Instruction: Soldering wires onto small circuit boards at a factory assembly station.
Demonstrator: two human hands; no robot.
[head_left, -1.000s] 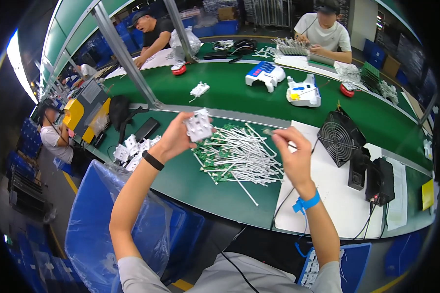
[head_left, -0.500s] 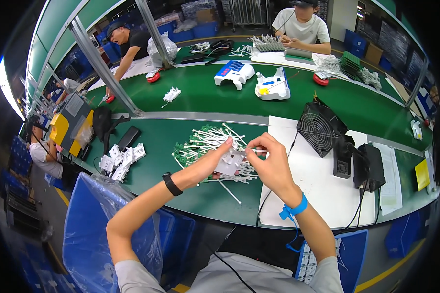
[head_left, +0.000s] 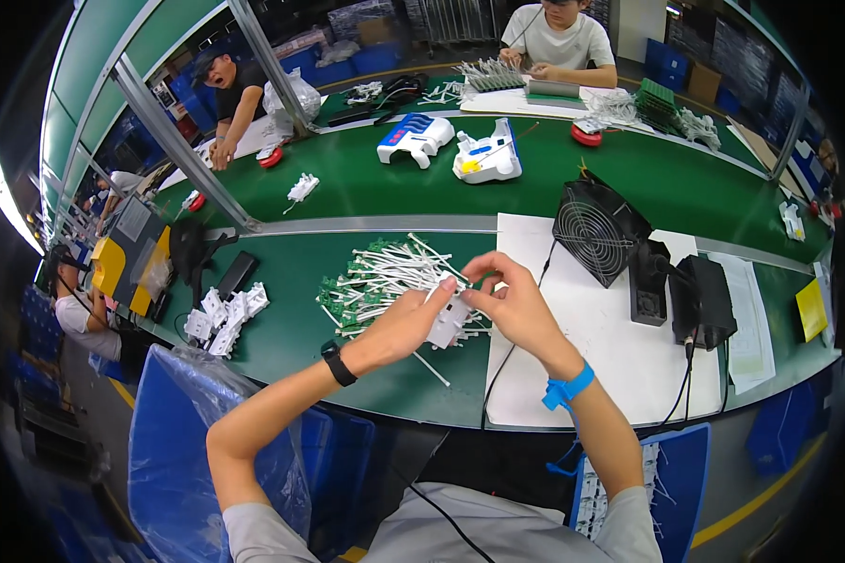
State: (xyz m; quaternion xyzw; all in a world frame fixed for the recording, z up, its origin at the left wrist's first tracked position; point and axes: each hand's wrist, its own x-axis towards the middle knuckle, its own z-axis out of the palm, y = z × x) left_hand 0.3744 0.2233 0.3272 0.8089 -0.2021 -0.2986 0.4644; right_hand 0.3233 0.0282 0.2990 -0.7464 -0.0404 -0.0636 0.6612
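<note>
My left hand grips a small white plastic housing, its thumb pressed along the top. The fingers of my right hand are pinched at the housing's upper edge; whatever lies between them is too small to make out. Just beyond and beneath both hands spreads a heap of white wire leads with small green circuit boards at their ends. A black band circles my left wrist and a blue strap my right.
White housings lie at left, above a plastic-lined blue bin. A black fan and power adapters stand on white sheeting at right. Blue-and-white shells rest on the green belt. Two co-workers sit across.
The white housing has turned and tilted in my left hand, with my right fingers still at its edge. The view has shifted slightly. The co-worker at far left has brought their hands together.
</note>
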